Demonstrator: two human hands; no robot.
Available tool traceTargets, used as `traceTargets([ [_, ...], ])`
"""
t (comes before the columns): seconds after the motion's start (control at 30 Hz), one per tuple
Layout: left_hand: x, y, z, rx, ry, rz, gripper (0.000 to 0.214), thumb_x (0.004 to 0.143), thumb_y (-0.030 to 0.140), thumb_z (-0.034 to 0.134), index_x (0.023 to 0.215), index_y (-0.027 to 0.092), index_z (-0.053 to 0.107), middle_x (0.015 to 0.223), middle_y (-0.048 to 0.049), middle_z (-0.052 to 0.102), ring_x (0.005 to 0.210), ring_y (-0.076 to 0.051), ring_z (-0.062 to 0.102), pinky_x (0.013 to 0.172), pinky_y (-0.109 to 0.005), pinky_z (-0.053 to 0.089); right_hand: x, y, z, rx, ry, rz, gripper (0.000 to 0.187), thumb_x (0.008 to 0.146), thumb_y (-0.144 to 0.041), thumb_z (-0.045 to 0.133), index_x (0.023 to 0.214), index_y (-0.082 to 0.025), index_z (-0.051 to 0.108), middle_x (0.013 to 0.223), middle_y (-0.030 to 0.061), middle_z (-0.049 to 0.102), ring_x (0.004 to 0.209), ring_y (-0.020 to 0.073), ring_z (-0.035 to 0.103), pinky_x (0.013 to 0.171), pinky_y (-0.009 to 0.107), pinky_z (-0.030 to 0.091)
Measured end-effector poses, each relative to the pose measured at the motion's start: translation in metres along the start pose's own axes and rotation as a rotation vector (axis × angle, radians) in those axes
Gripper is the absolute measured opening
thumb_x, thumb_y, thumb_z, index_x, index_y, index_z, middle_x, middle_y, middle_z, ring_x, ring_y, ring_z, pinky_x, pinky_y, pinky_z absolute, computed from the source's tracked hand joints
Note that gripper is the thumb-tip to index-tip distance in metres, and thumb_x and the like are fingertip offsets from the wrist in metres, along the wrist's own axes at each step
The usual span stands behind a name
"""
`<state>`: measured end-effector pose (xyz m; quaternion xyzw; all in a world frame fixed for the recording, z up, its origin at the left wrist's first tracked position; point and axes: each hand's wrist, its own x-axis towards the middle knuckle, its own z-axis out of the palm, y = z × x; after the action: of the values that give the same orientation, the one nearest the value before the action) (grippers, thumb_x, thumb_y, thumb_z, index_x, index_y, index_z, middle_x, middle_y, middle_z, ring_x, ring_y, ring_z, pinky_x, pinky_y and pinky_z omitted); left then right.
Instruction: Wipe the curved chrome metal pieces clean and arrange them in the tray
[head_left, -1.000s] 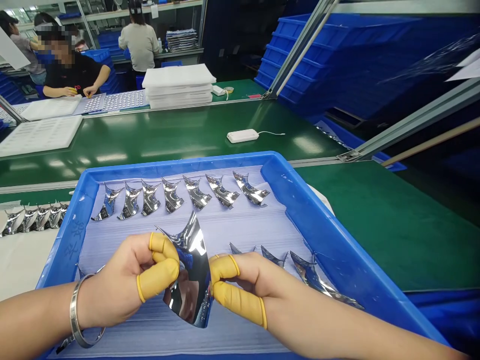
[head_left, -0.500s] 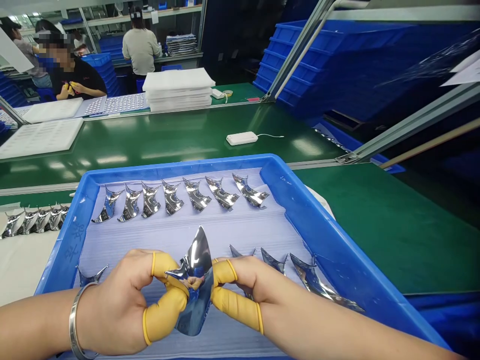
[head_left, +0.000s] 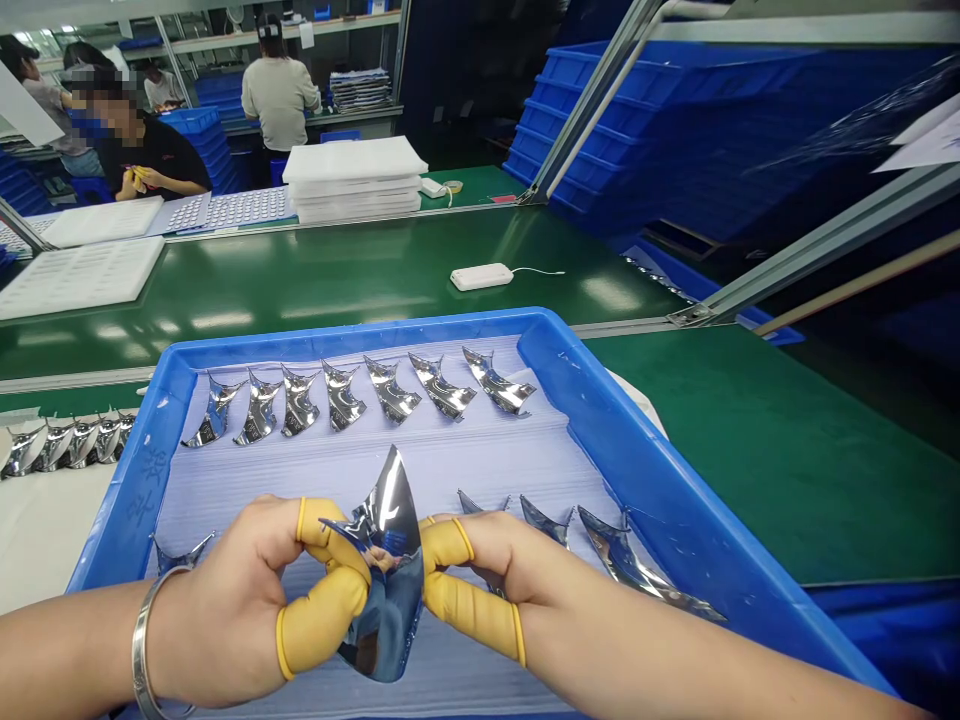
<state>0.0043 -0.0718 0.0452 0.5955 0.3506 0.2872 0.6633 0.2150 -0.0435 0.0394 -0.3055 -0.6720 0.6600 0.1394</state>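
A shiny, curved chrome-like part (head_left: 397,545) with pointed ends is held up between my two hands, over a blue tray (head_left: 551,335). My left hand (head_left: 251,590) pinches its left side, with yellow finger cots on thumb and forefinger. On its right edge, my right hand (head_left: 495,575) closes with yellow-covered fingertips. Beneath them, pale lined sheeting (head_left: 247,490) covers the tray floor. A row of similar mirror-bright parts (head_left: 345,397) lies along the tray's far side. More such parts (head_left: 626,555) lie nearer, partly hidden behind my right hand and forearm.
Left of the tray, more shiny parts (head_left: 67,442) line a pale surface. Beyond the tray, a white device with a cable (head_left: 481,276) rests on the green bench (head_left: 337,270). White sheets (head_left: 352,178) are stacked further back. Stacked blue crates (head_left: 600,120) stand right. A co-worker (head_left: 161,150) sits far left.
The chrome-like part has turned and tilted slightly between my fingers, its top tip shifting a little left. My left hand has moved slightly left. Both hands still grip it.
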Motion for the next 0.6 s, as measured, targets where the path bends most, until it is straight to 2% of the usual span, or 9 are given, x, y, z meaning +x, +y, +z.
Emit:
traceTargets([
  [0.13, 0.0017, 0.0000, 0.0013, 0.055, 0.013, 0.030, 0.009, 0.081, 0.022, 0.051, 0.075, 0.015, 0.052, 0.065, -0.0048, 0.060, 0.059, -0.014, 0.055, 0.059, -0.027, 0.049, -0.0006, -0.0004, 0.0007, -0.037, 0.004, 0.017, 0.025, 0.089, -0.033, 0.047, 0.090, -0.014, 0.063, 0.084, 0.0048, 0.061, 0.083, 0.0188, 0.055, 0.080, 0.031, 0.046],
  [0.23, 0.0021, -0.0007, 0.0021, 0.147, 0.070, 0.048, 0.008, 0.079, 0.019, 0.053, 0.072, 0.015, 0.052, 0.064, -0.0039, 0.061, 0.058, -0.013, 0.055, 0.060, -0.025, 0.048, -0.0019, 0.0003, 0.0016, -0.062, 0.031, 0.009, 0.021, 0.089, -0.027, 0.047, 0.090, -0.014, 0.062, 0.089, 0.0053, 0.061, 0.085, 0.0181, 0.056, 0.080, 0.030, 0.046],
  [0.37, 0.0009, -0.0022, 0.0005, 0.312, 0.108, 0.097, 0.008, 0.076, 0.016, 0.054, 0.069, 0.014, 0.054, 0.063, -0.0043, 0.060, 0.058, -0.013, 0.054, 0.058, -0.023, 0.045, -0.0030, 0.0019, 0.0018, -0.116, 0.057, -0.054, 0.018, 0.088, -0.021, 0.047, 0.098, -0.014, 0.061, 0.093, 0.0045, 0.062, 0.085, 0.0167, 0.057, 0.080, 0.028, 0.046],
  [0.5, -0.0002, -0.0043, -0.0004, 0.456, 0.151, 0.166, 0.005, 0.074, 0.016, 0.055, 0.073, 0.012, 0.057, 0.060, -0.0043, 0.059, 0.053, -0.012, 0.050, 0.055, -0.023, 0.043, -0.0025, 0.0024, 0.0024, -0.236, 0.056, -0.104, 0.020, 0.088, -0.017, 0.045, 0.100, -0.015, 0.061, 0.093, 0.0049, 0.061, 0.084, 0.0159, 0.057, 0.078, 0.026, 0.045],
  [0.6, -0.0003, -0.0054, 0.0010, 0.450, 0.164, 0.180, 0.005, 0.074, 0.016, 0.056, 0.075, 0.012, 0.057, 0.063, -0.0053, 0.060, 0.056, -0.013, 0.052, 0.057, -0.024, 0.044, -0.0013, 0.0019, 0.0031, -0.279, 0.059, -0.131, 0.018, 0.088, -0.017, 0.046, 0.097, -0.014, 0.061, 0.090, 0.0055, 0.060, 0.081, 0.0156, 0.056, 0.077, 0.025, 0.045],
])
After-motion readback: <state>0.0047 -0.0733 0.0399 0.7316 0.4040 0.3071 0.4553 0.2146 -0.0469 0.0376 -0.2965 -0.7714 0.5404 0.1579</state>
